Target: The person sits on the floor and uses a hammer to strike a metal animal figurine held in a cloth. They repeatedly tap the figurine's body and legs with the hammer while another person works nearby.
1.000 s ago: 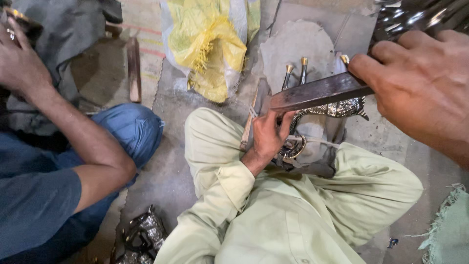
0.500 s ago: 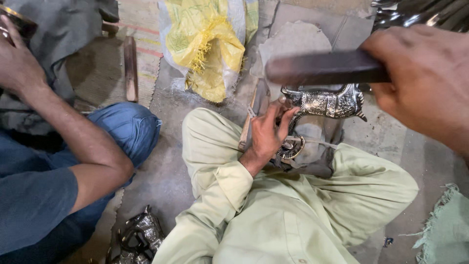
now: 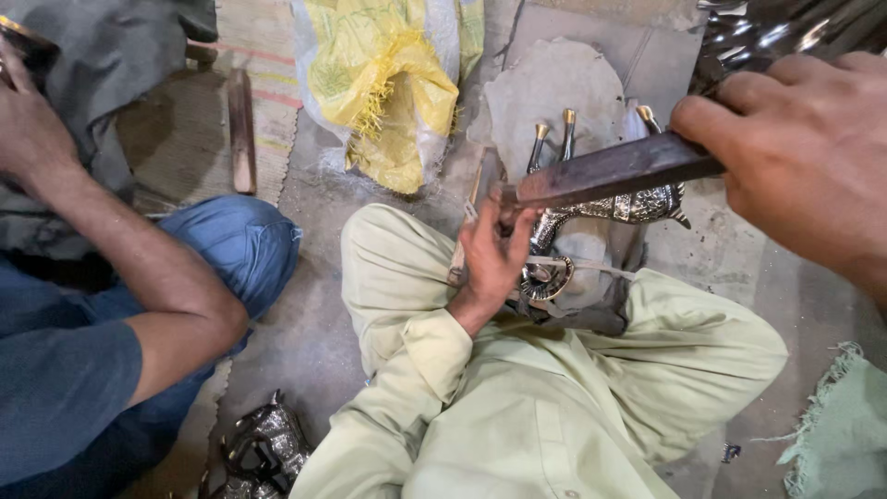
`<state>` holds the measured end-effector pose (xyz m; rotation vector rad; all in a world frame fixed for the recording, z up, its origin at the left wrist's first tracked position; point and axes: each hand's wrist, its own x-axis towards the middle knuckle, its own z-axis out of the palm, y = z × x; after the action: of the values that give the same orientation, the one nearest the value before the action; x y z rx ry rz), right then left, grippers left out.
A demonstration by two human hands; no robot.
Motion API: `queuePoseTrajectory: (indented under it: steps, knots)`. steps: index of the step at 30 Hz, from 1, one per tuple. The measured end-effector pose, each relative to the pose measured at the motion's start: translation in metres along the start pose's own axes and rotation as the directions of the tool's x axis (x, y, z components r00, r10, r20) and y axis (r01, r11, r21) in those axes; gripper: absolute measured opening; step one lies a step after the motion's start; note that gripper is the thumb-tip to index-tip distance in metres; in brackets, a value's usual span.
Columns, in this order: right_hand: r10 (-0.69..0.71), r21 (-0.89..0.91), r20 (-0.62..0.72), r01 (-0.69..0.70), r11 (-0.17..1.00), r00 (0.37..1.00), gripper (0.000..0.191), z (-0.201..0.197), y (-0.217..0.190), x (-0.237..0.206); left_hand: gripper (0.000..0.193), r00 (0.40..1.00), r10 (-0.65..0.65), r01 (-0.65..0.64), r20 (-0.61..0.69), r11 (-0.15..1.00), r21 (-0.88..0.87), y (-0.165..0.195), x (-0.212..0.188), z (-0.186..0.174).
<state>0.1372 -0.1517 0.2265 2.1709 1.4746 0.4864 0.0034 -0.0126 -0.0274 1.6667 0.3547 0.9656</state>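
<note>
My right hand (image 3: 795, 157) is closed around a flat dark metal bar (image 3: 601, 171), held close to the camera and tilted down to the left. Its far end sits over an ornate silver animal figurine (image 3: 637, 205) with brass-tipped legs (image 3: 567, 120) pointing away from me. The figurine rests on a grey cloth in my lap, between my knees in pale green trousers. My left hand (image 3: 490, 254) presses against the figurine's near end, gripping it together with a thin stick-like tool (image 3: 465, 231). The bar partly hides the figurine's body.
A co-worker in blue sits at the left, forearm (image 3: 148, 268) and knee (image 3: 245, 245) close to my leg. A yellow and white sack (image 3: 388, 83) lies ahead, a wooden stick (image 3: 242, 129) beside it. Another metal figurine (image 3: 263, 448) lies bottom left, a green cloth (image 3: 841, 425) at right.
My right hand lifted the bar up and level half a second ago, then brought it back down tilted over the figurine. My left hand stayed on the figurine.
</note>
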Motion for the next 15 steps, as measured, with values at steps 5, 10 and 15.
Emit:
queuePoseTrajectory:
  steps: [5,10,15]
  knots:
    - [-0.043,0.080,0.098,0.035,0.996,0.994,0.038,0.003,0.005,0.013,0.027,0.998,-0.056,0.056,-0.011,0.998,-0.041,0.001,0.002,0.001]
    - [-0.102,0.021,0.008,0.101,0.995,0.995,0.042,-0.004,0.000,0.026,0.025,0.998,-0.065,0.065,0.003,0.998,-0.003,0.007,0.004,0.001]
    - [-0.116,-0.224,0.035,0.121,0.967,0.993,0.013,-0.017,-0.013,0.039,0.022,0.996,-0.092,0.092,-0.004,0.995,0.029,0.012,0.006,0.003]
